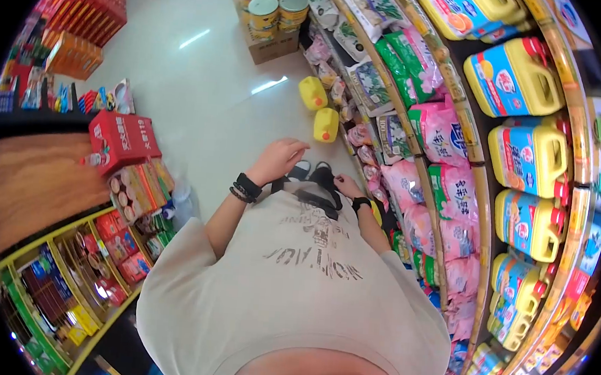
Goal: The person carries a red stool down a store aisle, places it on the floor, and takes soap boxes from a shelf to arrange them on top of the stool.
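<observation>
My left hand is in front of my waist, its fingers stretched out to the right and nothing in them. A black band circles that wrist. My right hand hangs loosely open beside the lower shelf, with no object visible in it; part of its fingers is hard to make out. Just beyond my feet, two yellow jugs with red caps, a nearer one and a farther one, stand on the floor along the shelf base. Neither hand touches them. Pink bags lie on the shelf nearest my right hand.
Yellow detergent jugs with blue labels line the upper shelf on the right. Tubs with pale lids stand on a cardboard box ahead. To the left are a red box, a wooden counter and a yellow-edged rack.
</observation>
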